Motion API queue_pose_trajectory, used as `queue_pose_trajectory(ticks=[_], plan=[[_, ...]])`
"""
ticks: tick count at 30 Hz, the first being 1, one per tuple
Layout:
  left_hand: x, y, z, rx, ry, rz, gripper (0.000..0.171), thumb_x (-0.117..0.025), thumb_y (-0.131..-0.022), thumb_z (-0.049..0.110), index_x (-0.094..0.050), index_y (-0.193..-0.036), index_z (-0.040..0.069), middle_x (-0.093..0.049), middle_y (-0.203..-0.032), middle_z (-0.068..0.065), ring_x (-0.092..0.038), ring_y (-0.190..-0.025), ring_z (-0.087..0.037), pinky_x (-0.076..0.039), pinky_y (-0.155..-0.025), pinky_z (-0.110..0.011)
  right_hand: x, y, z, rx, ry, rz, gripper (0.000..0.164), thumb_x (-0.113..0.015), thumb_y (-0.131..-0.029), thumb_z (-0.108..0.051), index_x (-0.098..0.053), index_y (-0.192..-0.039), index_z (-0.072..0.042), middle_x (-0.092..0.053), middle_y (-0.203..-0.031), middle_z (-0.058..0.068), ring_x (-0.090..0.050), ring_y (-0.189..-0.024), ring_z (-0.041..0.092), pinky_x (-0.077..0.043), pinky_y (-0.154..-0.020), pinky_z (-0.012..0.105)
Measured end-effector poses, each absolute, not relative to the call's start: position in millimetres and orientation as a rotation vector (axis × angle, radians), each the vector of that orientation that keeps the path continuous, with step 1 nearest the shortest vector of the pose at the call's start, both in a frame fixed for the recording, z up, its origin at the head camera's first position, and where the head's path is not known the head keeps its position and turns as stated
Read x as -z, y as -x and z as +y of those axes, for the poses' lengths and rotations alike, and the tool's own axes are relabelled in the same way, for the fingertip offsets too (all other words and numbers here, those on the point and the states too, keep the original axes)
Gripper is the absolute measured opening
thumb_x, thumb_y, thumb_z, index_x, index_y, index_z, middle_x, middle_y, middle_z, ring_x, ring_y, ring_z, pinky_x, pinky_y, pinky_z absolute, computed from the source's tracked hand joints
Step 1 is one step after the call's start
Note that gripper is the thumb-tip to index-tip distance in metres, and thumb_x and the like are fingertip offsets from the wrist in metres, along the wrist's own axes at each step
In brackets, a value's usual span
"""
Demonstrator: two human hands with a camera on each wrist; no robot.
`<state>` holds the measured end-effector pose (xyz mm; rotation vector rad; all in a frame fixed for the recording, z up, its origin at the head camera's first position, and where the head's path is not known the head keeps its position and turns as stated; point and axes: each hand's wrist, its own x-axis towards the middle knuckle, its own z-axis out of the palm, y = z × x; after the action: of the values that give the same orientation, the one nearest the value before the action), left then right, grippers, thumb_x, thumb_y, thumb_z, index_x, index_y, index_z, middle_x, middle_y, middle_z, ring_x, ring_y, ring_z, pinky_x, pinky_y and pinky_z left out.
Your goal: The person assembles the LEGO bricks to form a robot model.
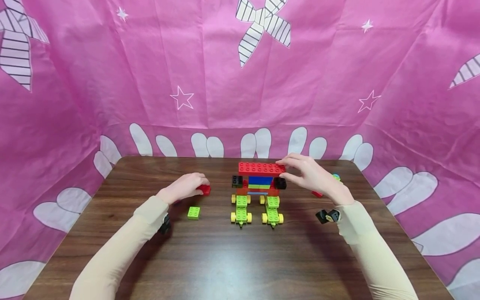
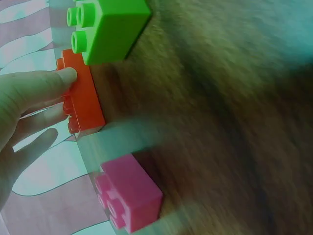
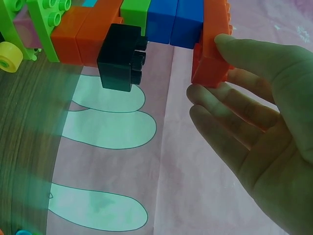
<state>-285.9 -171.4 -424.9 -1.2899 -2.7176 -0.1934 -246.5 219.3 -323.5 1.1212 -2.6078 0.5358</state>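
Observation:
My left hand (image 1: 186,186) pinches a red brick (image 1: 205,190) on the table, left of a built vehicle. In the left wrist view, the thumb lies on one side of that brick (image 2: 87,93) and the fingers reach the other. The right hand (image 1: 309,174) holds the right end of a long red brick (image 1: 258,168) that tops the build. Below it come blue bricks (image 1: 260,180), a green layer and red bricks, with a black brick (image 1: 237,181) sticking out at the left and another (image 1: 280,183) at the right. Two green wheeled bases (image 1: 241,210) with yellow wheels stand in front.
A light green brick (image 1: 193,213) lies near the left forearm, and a pink brick (image 2: 132,193) shows in the left wrist view. Past the right wrist are a red piece (image 1: 317,193) and a blue-green piece (image 1: 336,177). A pink patterned cloth (image 1: 225,83) hangs behind the table.

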Motion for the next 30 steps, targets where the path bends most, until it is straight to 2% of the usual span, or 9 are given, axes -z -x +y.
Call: queue_pose_trajectory(ticks=[8,15,22,30], plan=[[421.7,288.8,-184.9,0.150,1.170,-2.855,0.032,-0.081,-0.070,0.018,-0.070,-0.098,0.007,-0.067,-0.093,-0.007,-0.062,-0.088,-0.021,-0.053,-0.079,-0.037,323.0,246.5,218.5,-0.531,-1.118,-2.619,0.038,-0.072,-0.082,-0.023,-0.064,-0.118,-0.013,-0.064,-0.103,-0.003,-0.058,-0.089,0.008,-0.053,-0.076,0.032],[425.8,291.9,-194.4,0.156,1.105,-2.908,0.030,-0.080,-0.072,0.016,-0.070,-0.098,0.006,-0.070,-0.095,-0.007,-0.062,-0.090,-0.023,-0.052,-0.081,-0.039,323.6,246.9,223.5,-0.543,-1.114,-2.607,0.036,-0.070,-0.083,-0.023,-0.064,-0.117,-0.013,-0.064,-0.103,-0.003,-0.058,-0.090,0.008,-0.053,-0.076,0.032],[422.3,292.4,-196.1,0.186,1.062,-2.988,0.030,-0.078,-0.074,0.018,-0.070,-0.100,0.004,-0.069,-0.096,-0.009,-0.061,-0.092,-0.024,-0.051,-0.084,-0.040,323.1,246.0,225.1,-0.584,-1.117,-2.618,0.038,-0.071,-0.083,-0.022,-0.064,-0.118,-0.010,-0.065,-0.103,-0.001,-0.061,-0.090,0.013,-0.054,-0.077,0.037],[421.9,294.4,-201.7,0.300,1.081,-2.911,0.026,-0.074,-0.078,0.020,-0.068,-0.097,0.002,-0.069,-0.091,-0.008,-0.059,-0.087,-0.023,-0.048,-0.082,-0.040,322.0,247.2,226.6,-0.550,-1.115,-2.629,0.038,-0.072,-0.082,-0.023,-0.064,-0.118,-0.011,-0.066,-0.104,-0.001,-0.063,-0.090,0.012,-0.054,-0.078,0.033]])
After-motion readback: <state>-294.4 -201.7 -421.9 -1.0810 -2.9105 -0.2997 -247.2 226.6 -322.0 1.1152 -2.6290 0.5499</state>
